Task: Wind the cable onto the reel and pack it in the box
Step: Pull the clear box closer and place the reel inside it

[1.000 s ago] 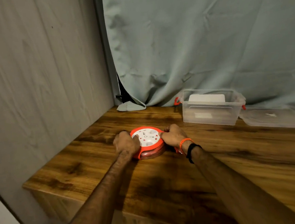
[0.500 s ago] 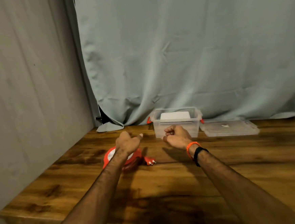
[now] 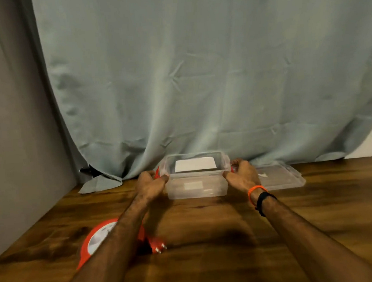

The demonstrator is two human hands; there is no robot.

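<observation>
The bench (image 3: 210, 239) is wood with dark, streaky grain and a soft sheen. The box (image 3: 196, 186) is clear, smooth plastic, slightly frosted, with a white paper-like label on its front wall and a flat white sheet visible inside. Its lid (image 3: 279, 178), lying just beside it, is the same clear plastic. The reel (image 3: 93, 241) is glossy orange plastic with a white face; its plug (image 3: 159, 246) is orange plastic with two shiny metal pins. The curtain (image 3: 197, 73) behind is matt, creased grey-green cloth. The wall (image 3: 13, 132) at left looks matt and plain.
</observation>
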